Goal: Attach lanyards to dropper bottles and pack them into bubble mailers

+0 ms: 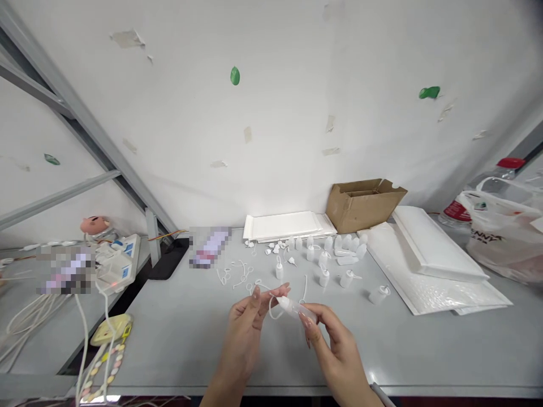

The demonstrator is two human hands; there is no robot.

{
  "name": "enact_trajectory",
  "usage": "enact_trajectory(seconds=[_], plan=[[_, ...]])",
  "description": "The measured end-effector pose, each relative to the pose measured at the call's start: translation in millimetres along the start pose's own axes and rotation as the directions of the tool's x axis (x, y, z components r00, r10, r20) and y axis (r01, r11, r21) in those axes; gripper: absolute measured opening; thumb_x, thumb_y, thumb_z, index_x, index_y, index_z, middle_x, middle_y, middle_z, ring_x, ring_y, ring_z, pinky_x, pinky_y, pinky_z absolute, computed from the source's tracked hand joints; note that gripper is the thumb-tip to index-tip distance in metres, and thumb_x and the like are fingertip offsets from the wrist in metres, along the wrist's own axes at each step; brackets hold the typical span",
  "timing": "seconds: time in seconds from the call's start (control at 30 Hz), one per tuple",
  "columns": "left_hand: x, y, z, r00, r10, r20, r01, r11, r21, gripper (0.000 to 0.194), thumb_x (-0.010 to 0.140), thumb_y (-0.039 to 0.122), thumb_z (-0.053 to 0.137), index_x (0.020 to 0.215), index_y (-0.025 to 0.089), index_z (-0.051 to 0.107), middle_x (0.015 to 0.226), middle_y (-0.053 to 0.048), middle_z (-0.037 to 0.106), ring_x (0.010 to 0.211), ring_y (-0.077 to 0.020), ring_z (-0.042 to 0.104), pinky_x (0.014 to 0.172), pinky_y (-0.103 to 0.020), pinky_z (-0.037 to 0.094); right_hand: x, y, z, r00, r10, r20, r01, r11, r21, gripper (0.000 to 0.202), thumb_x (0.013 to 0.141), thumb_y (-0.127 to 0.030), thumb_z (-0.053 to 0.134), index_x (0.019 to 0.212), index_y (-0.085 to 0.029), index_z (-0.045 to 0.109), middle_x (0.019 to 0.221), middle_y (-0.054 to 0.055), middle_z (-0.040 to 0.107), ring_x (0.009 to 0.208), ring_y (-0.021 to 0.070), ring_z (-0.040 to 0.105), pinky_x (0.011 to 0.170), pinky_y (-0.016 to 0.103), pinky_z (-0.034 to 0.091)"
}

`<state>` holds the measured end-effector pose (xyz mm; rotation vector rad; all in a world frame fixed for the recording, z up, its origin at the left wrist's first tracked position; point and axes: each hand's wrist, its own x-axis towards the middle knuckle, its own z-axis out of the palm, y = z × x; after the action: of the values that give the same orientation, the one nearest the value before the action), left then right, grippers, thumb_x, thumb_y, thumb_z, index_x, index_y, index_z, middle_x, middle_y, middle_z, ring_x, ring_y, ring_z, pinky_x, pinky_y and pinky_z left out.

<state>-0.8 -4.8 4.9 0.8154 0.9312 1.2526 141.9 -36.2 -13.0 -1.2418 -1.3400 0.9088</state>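
R hand (335, 345) gripped translucent white plastic nozzle btl (302, 311), tilted, nearer wearer than, & L of, open brown cardboard box (365, 212). L hand (246, 325) at nozzle, thumb apart from fingers; grip on thin white plastic strap loop (272, 314) couldn't be told. Judged best: btl steady, squeeze light, loop untwisted. Small white plastic btls (324, 277) stood before box; loose white plastic straps (243, 277), farther L of box, crowded L fingers.

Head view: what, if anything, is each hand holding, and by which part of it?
The right hand holds a translucent bottle by its body. Whether the left hand grips the thin white strap cannot be told.
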Motion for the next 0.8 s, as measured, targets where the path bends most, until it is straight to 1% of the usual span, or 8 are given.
enact_trajectory(seconds=[0.13,0.3,0.47,0.53,0.6,0.67,0.73,0.8], plan=[[0,-4,1.0,0.998,0.023,-0.055,-0.021,0.999,0.043,0.022,0.075,0.037,0.061,0.079,0.019,0.072,0.091,-0.006,0.073,0.102,-0.0228,0.060,0.099,-0.037,0.038,0,-1,1,1.000,0.027,-0.005,-0.026,1.000,0.017,0.023,0.084,-0.039,0.049,0.092,-0.022,0.063,0.070,0.002,0.058,0.071,0.0169,0.054,0.064,0.026,0.043],[-2,-8,2.1,0.981,0.056,-0.185,-0.023,0.984,0.174,0.020,0.071,0.035,0.065,0.078,0.018,0.073,0.090,-0.007,0.073,0.097,-0.0246,0.063,0.096,-0.039,0.041,-1,1,1,0.999,0.011,-0.034,-0.010,1.000,0.026,0.027,0.084,-0.041,0.048,0.089,-0.020,0.064,0.070,0.003,0.059,0.066,0.0159,0.053,0.059,0.024,0.044],[-5,-13,6.0,0.986,0.074,-0.148,-0.055,0.990,0.129,0.025,0.073,0.040,0.060,0.080,0.019,0.072,0.094,-0.007,0.072,0.099,-0.0243,0.062,0.095,-0.038,0.042,5,9,2,0.990,0.064,0.122,-0.073,0.995,0.067,0.032,0.086,-0.044,0.044,0.086,-0.018,0.062,0.059,-0.001,0.050,0.056,0.0134,0.049,0.052,0.023,0.042],[-6,-14,8.0,0.992,0.068,-0.109,-0.052,0.989,0.140,0.026,0.068,0.037,0.066,0.087,0.021,0.070,0.101,-0.007,0.070,0.101,-0.0246,0.061,0.092,-0.037,0.045,8,12,4,0.983,0.099,0.152,-0.114,0.989,0.096,0.035,0.086,-0.046,0.041,0.086,-0.017,0.062,0.057,-0.002,0.048,0.054,0.0129,0.047,0.051,0.023,0.042],[-7,-11,8.3,0.994,0.050,-0.097,-0.029,0.978,0.209,0.031,0.061,0.031,0.073,0.089,0.021,0.069,0.102,-0.006,0.070,0.101,-0.0250,0.061,0.088,-0.035,0.048,9,15,6,0.979,0.117,0.167,-0.138,0.984,0.116,0.037,0.086,-0.047,0.040,0.087,-0.017,0.062,0.058,-0.002,0.047,0.055,0.0129,0.048,0.053,0.023,0.042],[-6,-6,4.9,0.993,0.048,-0.108,-0.010,0.945,0.327,0.027,0.060,0.030,0.073,0.084,0.020,0.069,0.097,-0.006,0.071,0.099,-0.0246,0.061,0.087,-0.033,0.049,9,17,8,0.971,0.119,0.209,-0.147,0.981,0.123,0.039,0.087,-0.048,0.040,0.093,-0.017,0.062,0.058,-0.002,0.049,0.056,0.0131,0.049,0.055,0.024,0.043],[-1,3,-3.3,0.986,0.091,-0.138,-0.017,0.887,0.462,0.022,0.063,0.032,0.070,0.081,0.020,0.069,0.094,-0.005,0.072,0.098,-0.0238,0.061,0.087,-0.031,0.048,9,20,8,0.958,0.136,0.251,-0.169,0.979,0.113,0.042,0.087,-0.049,0.038,0.103,-0.017,0.060,0.059,-0.001,0.051,0.057,0.0138,0.051,0.058,0.025,0.044],[12,12,-15.8,0.965,0.186,-0.183,-0.044,0.808,0.587,0.023,0.065,0.034,0.069,0.084,0.021,0.068,0.098,-0.004,0.070,0.100,-0.0233,0.060,0.088,-0.031,0.046,9,24,6,0.951,0.172,0.255,-0.199,0.976,0.084,0.046,0.087,-0.050,0.037,0.112,-0.017,0.056,0.060,-0.001,0.054,0.059,0.0147,0.054,0.060,0.027,0.045]])
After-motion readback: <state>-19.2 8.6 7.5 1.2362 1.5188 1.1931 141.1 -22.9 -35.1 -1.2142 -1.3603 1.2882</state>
